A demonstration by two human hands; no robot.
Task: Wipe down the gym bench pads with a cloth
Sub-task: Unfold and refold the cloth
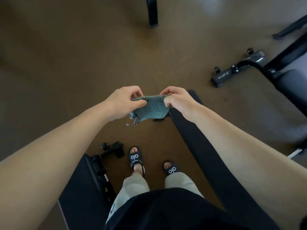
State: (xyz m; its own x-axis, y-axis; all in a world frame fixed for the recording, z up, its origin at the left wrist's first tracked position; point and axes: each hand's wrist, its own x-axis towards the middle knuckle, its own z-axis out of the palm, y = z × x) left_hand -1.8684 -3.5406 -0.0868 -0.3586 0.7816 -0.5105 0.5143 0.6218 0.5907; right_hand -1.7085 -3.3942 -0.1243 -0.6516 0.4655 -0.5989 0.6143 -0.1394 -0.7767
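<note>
Teal-green knitted cloth (152, 107) at centre, bumpy waffle-like texture, with a black-and-white speckled cord (134, 121) dangling at its seven o'clock corner. Long black padded bench (207, 146) running toward five o'clock. Brown carpet floor (83, 55) all around, greyer at two o'clock. Black slide sandals (135, 159) at six o'clock, white "alo" lettering on the straps. Beige trousers (132, 186) above a black shirt hem (166, 211). Dark grey metal bench foot (232, 72) at two o'clock, white lettering.

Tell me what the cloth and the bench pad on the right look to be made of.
Cloth: soft teal knit or waffle-weave fabric, judging by its bumpy, matte texture.
Bench pad: smooth black covering, probably vinyl or faux leather over padding; its even surface with a faint sheen suggests this.
</note>
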